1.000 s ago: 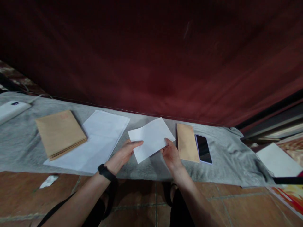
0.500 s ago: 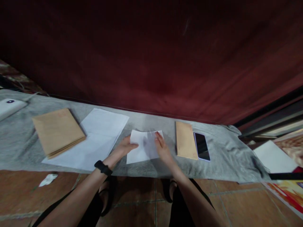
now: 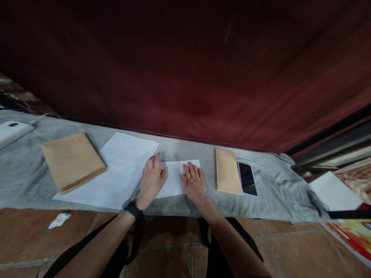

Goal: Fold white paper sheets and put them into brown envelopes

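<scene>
A folded white sheet of paper lies on the grey cloth between my two hands. My right hand rests flat on its right part, fingers stretched out. At the sheet's left edge is my left hand, fingers extended and thumb apart; it hides that edge, so whether it touches the paper is unclear. Left of it lies a stack of larger white sheets, partly under a pile of brown envelopes. To the right lie another brown envelope stack and, beside it, a phone with a dark screen.
The grey cloth covers a long narrow surface backed by a dark red panel. A white device sits at the far left. A crumpled white scrap lies on the tiled floor.
My left hand has let go of the small sheet's left side and turned with its fingers pointing up. My right hand has flattened onto the sheet, which now lies flatter.
</scene>
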{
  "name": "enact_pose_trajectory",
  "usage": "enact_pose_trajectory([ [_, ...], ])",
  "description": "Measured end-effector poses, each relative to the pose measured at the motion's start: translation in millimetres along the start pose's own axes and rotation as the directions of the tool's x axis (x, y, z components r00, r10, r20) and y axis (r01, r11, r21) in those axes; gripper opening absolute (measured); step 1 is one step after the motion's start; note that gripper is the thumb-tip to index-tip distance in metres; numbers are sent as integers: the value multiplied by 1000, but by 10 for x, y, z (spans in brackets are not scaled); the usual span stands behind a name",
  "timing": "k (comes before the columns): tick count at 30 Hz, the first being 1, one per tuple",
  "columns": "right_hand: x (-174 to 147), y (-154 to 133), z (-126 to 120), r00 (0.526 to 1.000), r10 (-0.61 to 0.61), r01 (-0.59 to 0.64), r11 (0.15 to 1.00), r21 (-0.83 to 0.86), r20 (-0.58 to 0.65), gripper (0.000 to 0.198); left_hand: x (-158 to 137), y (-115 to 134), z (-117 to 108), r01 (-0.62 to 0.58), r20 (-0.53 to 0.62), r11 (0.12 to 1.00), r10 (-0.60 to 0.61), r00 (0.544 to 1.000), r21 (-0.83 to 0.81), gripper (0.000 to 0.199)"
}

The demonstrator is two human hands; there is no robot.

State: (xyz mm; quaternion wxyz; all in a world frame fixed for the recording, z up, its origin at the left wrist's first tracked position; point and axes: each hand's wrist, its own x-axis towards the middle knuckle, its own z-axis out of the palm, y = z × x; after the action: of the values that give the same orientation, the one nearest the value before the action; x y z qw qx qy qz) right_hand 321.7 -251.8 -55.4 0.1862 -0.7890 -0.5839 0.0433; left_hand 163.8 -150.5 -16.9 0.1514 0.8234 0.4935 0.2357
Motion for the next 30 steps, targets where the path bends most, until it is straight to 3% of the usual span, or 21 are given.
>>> enact_pose_trajectory([
  [2,-3,-2,4,1000,1,-1,1000,7,2,51,-101,103,129,-152,-27,988,152,988,-1,58],
  [4,-10,0,7,1000,-13,14,1000,-18,28,53,-205,200,290,-283,86,958,286,954,-40,57],
  [7,-20,18,9,997,-40,43,998,-46,66,54,-306,294,478,-337,193,940,339,921,-42,63],
  [12,-22,62,31,997,-70,71,997,-31,41,54,-284,280,537,-332,201,943,319,926,29,63],
  [25,-67,326,-1,989,40,-18,988,151,-140,53,-292,18,389,-226,105,969,215,971,103,69],
  [30,-44,450,-122,973,115,-62,966,251,-201,48,-318,-69,326,-190,76,978,184,980,84,67],
])
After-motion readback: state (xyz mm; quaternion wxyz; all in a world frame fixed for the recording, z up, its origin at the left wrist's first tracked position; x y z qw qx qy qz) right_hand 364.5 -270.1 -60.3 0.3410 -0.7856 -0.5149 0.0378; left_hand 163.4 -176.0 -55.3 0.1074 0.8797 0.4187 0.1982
